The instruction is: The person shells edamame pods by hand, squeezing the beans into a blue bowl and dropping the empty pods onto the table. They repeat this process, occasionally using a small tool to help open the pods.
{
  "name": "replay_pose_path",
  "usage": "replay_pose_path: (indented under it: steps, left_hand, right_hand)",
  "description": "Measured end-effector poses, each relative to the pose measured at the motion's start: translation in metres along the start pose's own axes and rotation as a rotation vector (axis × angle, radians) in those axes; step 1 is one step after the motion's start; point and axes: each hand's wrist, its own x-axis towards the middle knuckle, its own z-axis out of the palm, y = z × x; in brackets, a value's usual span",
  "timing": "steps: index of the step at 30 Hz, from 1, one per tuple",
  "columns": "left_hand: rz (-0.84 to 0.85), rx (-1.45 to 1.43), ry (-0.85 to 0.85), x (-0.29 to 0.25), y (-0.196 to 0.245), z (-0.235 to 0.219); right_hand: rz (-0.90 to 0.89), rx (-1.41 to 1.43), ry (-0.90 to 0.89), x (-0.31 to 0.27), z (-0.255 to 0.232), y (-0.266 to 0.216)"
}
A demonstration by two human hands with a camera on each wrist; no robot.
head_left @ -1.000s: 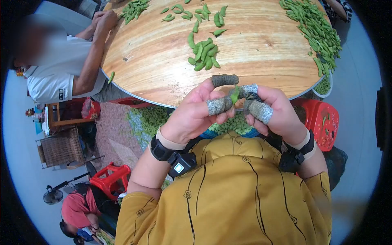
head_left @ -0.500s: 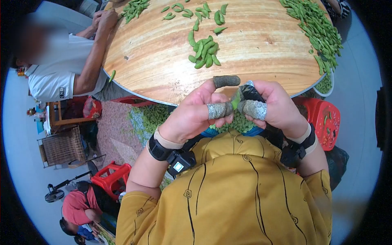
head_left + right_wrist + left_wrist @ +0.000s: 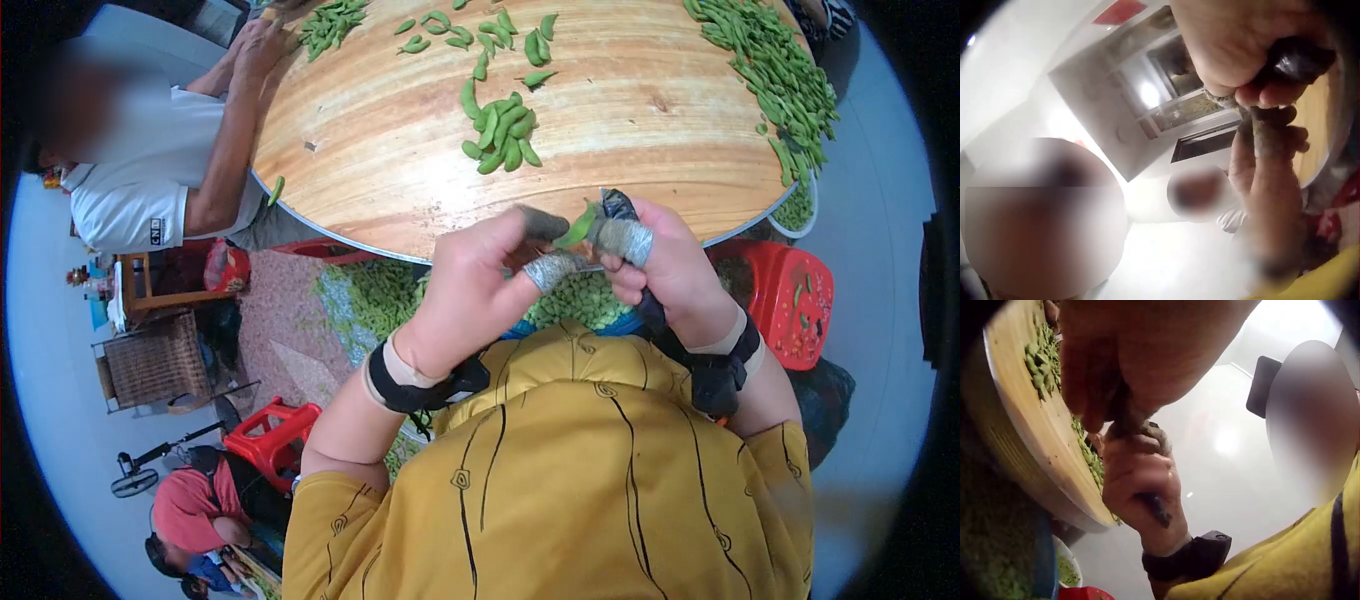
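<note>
Close above the table's near edge, a green soybean pod [image 3: 578, 228] sits between the two hands. My left hand [image 3: 462, 285] pinches it with thumb and forefinger, both wrapped in grey tape. The taped thumb of my right hand [image 3: 682, 275] is right at the pod's other side. Curled fingers of that hand also grip a slim dark tool [image 3: 651, 310], whose dark end [image 3: 1157, 509] shows past the fist in the left wrist view. Its working end is hidden. Below the hands is a blue-rimmed basin [image 3: 625, 327] of shelled green beans.
On the wooden table [image 3: 620, 130] lie a small pod cluster [image 3: 500, 133] and a large pod heap [image 3: 770, 85] at right. A person [image 3: 130, 170] sits at left. Red stools [image 3: 795, 300] stand on both sides, and a white bowl [image 3: 797, 215] is at the right edge.
My left hand has turned and its thumb has come down from the pod's earlier place. The pod, upright between the fingers before, now slants up by the right thumb.
</note>
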Motion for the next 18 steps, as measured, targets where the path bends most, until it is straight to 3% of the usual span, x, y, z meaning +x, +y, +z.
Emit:
replay_pose_path:
  steps: [1,2,3,7,10,12,13,15,16,18]
  left_hand:
    - [0.163,0.373,-0.014,-0.002,0.002,-0.003]
    - [0.312,0.471,0.061,-0.001,0.004,0.001]
    - [0.312,0.473,0.060,-0.003,0.008,0.001]
    - [0.322,0.613,0.037,-0.009,0.009,0.002]
    - [0.201,0.411,0.002,-0.010,0.010,0.005]
    - [-0.244,-0.104,-0.009,-0.009,0.019,0.009]
    - [-0.245,-0.100,-0.007,-0.008,0.019,0.006]
    - [-0.445,-0.616,-0.156,-0.005,0.017,-0.003]
    - [-0.432,-0.658,-0.201,-0.005,0.018,-0.005]
    - [-0.439,-0.716,-0.209,-0.005,0.019,-0.005]
  right_hand:
    - [-0.003,0.001,-0.004,0.000,0.003,-0.001]
    - [-0.061,-0.131,0.000,-0.001,0.006,-0.002]
    - [-0.118,-0.261,0.007,-0.002,0.008,-0.003]
    - [-0.167,-0.340,-0.017,-0.005,0.011,-0.007]
    - [-0.200,-0.389,-0.005,-0.004,0.011,-0.004]
    - [-0.222,-0.544,0.033,-0.005,0.010,-0.004]
    - [-0.224,-0.541,0.029,-0.006,0.010,-0.004]
    - [-0.209,-0.338,-0.079,-0.009,0.010,-0.007]
    - [-0.210,-0.336,-0.077,-0.011,0.008,-0.007]
    - [-0.085,-0.071,-0.165,-0.014,0.002,-0.008]
